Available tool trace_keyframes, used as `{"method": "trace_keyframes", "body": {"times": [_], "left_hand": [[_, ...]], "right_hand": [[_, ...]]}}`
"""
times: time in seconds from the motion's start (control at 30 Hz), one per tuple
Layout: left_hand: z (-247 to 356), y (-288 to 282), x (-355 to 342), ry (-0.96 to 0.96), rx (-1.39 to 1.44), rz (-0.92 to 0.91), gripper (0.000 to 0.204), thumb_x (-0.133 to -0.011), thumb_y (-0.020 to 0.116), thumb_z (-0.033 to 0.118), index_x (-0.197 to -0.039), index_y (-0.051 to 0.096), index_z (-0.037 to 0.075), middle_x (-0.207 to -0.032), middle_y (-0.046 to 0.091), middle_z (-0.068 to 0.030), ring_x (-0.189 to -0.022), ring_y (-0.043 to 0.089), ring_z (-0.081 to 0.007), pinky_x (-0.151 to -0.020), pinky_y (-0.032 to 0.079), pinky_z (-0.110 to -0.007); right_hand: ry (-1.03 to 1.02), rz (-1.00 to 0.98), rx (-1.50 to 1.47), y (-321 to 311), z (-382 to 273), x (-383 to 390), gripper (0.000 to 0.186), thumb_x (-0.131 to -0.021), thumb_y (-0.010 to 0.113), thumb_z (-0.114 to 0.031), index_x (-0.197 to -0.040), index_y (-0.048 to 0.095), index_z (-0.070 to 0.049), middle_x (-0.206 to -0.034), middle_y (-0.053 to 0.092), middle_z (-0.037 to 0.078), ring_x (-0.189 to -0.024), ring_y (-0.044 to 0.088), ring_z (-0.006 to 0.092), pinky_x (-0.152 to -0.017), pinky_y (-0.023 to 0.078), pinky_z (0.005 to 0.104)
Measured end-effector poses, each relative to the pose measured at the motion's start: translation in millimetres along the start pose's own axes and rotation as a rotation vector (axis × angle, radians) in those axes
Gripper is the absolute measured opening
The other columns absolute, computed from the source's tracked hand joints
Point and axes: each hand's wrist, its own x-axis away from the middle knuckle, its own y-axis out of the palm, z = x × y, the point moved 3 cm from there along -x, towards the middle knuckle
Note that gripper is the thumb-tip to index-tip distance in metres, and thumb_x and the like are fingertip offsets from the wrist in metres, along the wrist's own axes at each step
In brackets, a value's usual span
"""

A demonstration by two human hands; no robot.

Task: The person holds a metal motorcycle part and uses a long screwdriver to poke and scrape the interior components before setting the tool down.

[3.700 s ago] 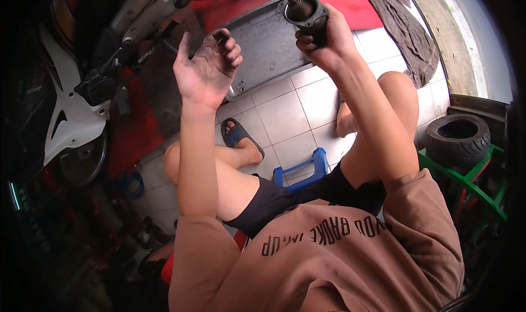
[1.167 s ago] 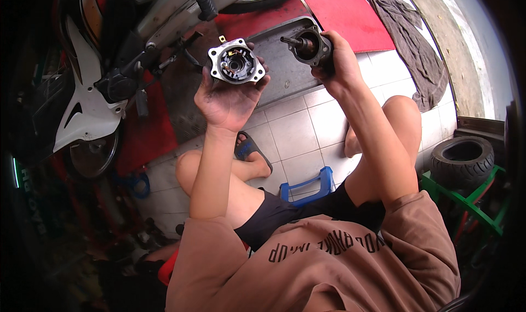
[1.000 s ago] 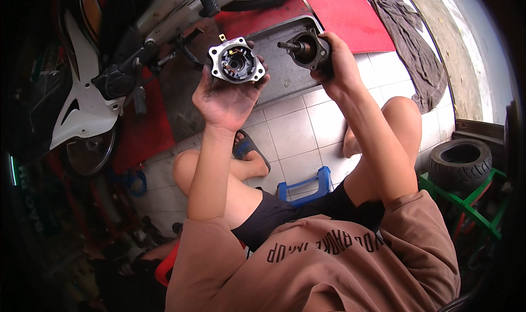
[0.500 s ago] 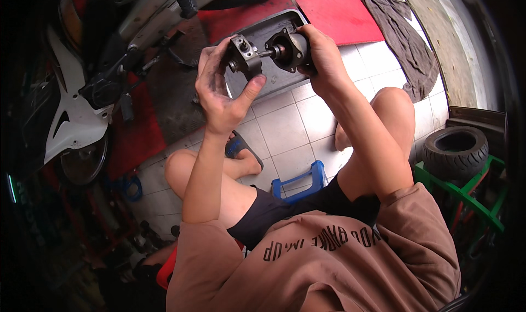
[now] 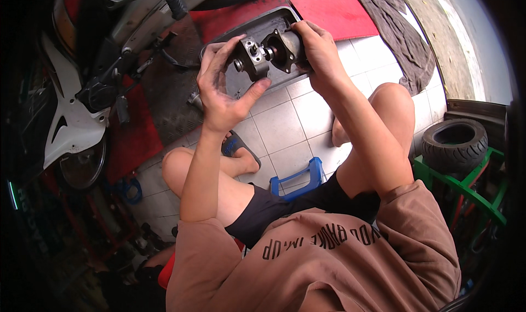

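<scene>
Above a grey metal tray [image 5: 262,18], my left hand [image 5: 221,102] grips a small dark metal block [image 5: 254,58] with round holes and bolt-like ends, thumb below and fingers around its far side. My right hand [image 5: 324,57] is wrapped around a dark cylindrical metal part [image 5: 283,51] with a lobed flange facing the block. A short shiny shaft links the two parts, with a narrow gap left between block and flange. My right fingertips are mostly hidden behind the cylinder.
A motorcycle [image 5: 82,120] with white panels stands at the left. Red mats [image 5: 329,10] and a dark cloth [image 5: 400,38] lie beyond the tray. Between my legs is a blue plastic frame [image 5: 298,181]. At the right, a tyre [image 5: 455,145] rests on a green stand [image 5: 466,188].
Block and flanged cylinder have come closer together, so less of the shaft shows between them. The block has turned slightly in my left hand. The whole view has shifted a little.
</scene>
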Motion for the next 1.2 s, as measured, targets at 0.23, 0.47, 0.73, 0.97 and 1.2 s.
{"method": "trace_keyframes", "body": {"times": [0.23, 0.47, 0.73, 0.97, 1.2], "left_hand": [[-0.6, 2.1, 2.2, -0.004, 0.097, 0.035, 0.066, -0.067, 0.082, 0.006, -0.126, 0.054, -0.005, -0.112, 0.052, -0.0128, -0.102, 0.056, -0.0210, -0.092, 0.046, -0.032], [0.5, -2.9, 5.8, -0.003, -0.008, -0.057, 0.066, -0.070, 0.078, 0.003, -0.130, 0.050, -0.006, -0.118, 0.048, -0.0115, -0.109, 0.053, -0.0201, -0.095, 0.044, -0.032], [3.4, -2.8, 7.6, 0.011, -0.072, 0.063, 0.069, -0.067, 0.084, 0.005, -0.128, 0.052, -0.005, -0.117, 0.048, -0.0102, -0.106, 0.054, -0.0197, -0.094, 0.047, -0.033], [3.7, -0.8, 10.5, -0.005, -0.062, 0.077, 0.070, -0.068, 0.083, 0.006, -0.130, 0.051, -0.005, -0.119, 0.047, -0.0090, -0.108, 0.053, -0.0191, -0.094, 0.047, -0.033], [1.7, -0.9, 12.8, -0.012, 0.044, 0.003, 0.073, -0.068, 0.084, 0.008, -0.132, 0.050, -0.005, -0.121, 0.047, -0.0107, -0.111, 0.053, -0.0203, -0.094, 0.048, -0.033]], "right_hand": [[-0.111, 0.084, -0.076, 4.8, -2.2, 0.3, 0.013, -0.082, 0.060, -0.019, -0.076, 0.059, -0.006, -0.066, 0.054, -0.001, -0.058, 0.046, 0.0050, -0.051, 0.034, 0.0236], [-0.200, 0.132, -0.020, 8.1, -8.7, 5.4, 0.018, -0.081, 0.059, -0.019, -0.080, 0.062, -0.001, -0.070, 0.060, 0.003, -0.063, 0.050, 0.0075, -0.059, 0.040, 0.0237], [-0.165, 0.124, -0.032, 12.8, -2.6, 4.0, 0.019, -0.080, 0.060, -0.019, -0.081, 0.063, 0.000, -0.071, 0.062, 0.004, -0.066, 0.051, 0.0076, -0.060, 0.041, 0.0232], [-0.223, 0.144, 0.042, 12.7, -5.1, 4.0, 0.021, -0.080, 0.060, -0.020, -0.080, 0.064, 0.001, -0.071, 0.062, 0.004, -0.066, 0.052, 0.0081, -0.063, 0.044, 0.0241], [-0.276, 0.179, 0.098, 9.6, -6.0, 2.9, 0.021, -0.079, 0.061, -0.019, -0.080, 0.065, 0.001, -0.071, 0.064, 0.006, -0.067, 0.055, 0.0091, -0.065, 0.047, 0.0259]]}}
